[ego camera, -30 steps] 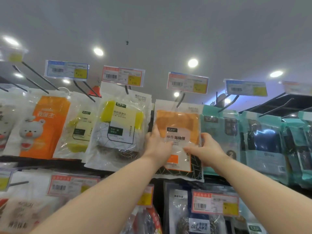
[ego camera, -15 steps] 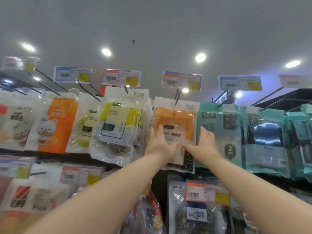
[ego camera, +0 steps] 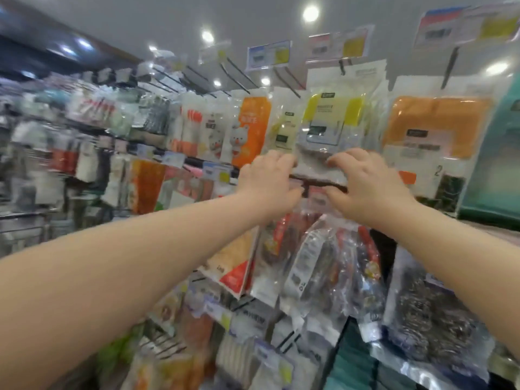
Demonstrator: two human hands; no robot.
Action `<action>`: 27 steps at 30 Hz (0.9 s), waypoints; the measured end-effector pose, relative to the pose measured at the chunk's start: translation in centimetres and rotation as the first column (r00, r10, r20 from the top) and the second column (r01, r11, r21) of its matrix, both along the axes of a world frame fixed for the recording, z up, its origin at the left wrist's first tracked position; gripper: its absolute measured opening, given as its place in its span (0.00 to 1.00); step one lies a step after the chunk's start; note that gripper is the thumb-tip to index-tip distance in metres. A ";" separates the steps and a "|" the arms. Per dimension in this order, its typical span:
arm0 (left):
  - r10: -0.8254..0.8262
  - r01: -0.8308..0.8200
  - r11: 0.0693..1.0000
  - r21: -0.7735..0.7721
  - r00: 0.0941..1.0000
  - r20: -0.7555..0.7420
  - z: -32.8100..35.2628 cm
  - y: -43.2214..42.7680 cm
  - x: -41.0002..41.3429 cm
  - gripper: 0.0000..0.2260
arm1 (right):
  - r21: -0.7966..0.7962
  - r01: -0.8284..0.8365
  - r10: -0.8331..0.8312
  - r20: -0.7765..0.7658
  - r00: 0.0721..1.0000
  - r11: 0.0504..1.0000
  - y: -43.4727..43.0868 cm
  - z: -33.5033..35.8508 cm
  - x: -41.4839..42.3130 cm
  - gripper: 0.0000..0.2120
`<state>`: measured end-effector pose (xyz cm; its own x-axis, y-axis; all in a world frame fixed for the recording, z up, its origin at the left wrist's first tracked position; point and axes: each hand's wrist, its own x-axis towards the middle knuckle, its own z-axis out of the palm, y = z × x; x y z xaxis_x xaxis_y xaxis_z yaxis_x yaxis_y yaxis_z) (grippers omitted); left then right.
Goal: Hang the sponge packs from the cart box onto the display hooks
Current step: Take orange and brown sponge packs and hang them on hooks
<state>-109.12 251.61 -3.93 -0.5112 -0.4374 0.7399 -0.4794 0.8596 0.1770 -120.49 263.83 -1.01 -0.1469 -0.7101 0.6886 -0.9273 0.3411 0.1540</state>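
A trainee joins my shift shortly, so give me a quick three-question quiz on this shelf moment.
1. True or false: the left hand and the right hand both hold the clear plastic pack with the yellow sponge at its lower edge.
2. Which hangs immediately right of that pack? A) clear pack with an orange sponge B) purple box C) green bottle
3. Fill in: that pack's top hangs on a dark metal ___.
Key: 1 true; 2 A; 3 hook.
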 end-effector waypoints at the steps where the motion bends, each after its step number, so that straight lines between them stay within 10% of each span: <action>1: 0.061 -0.064 0.997 0.038 0.995 0.073 -0.8 -1.1 1.6 0.23 | 0.029 -0.029 0.030 -0.009 1.000 0.999 -1.2 -0.7 0.9 0.22; 6: 0.273 -0.352 0.922 0.162 0.886 0.374 -5.4 -6.7 10.8 0.32 | 0.173 -0.150 0.152 0.004 0.988 0.973 -8.1 -5.1 6.8 0.21; 27: 0.462 -0.757 0.562 0.333 0.621 0.633 -28.4 -29.7 46.5 0.34 | 0.504 -0.510 0.341 0.392 0.854 0.697 -38.7 -27.9 36.3 0.20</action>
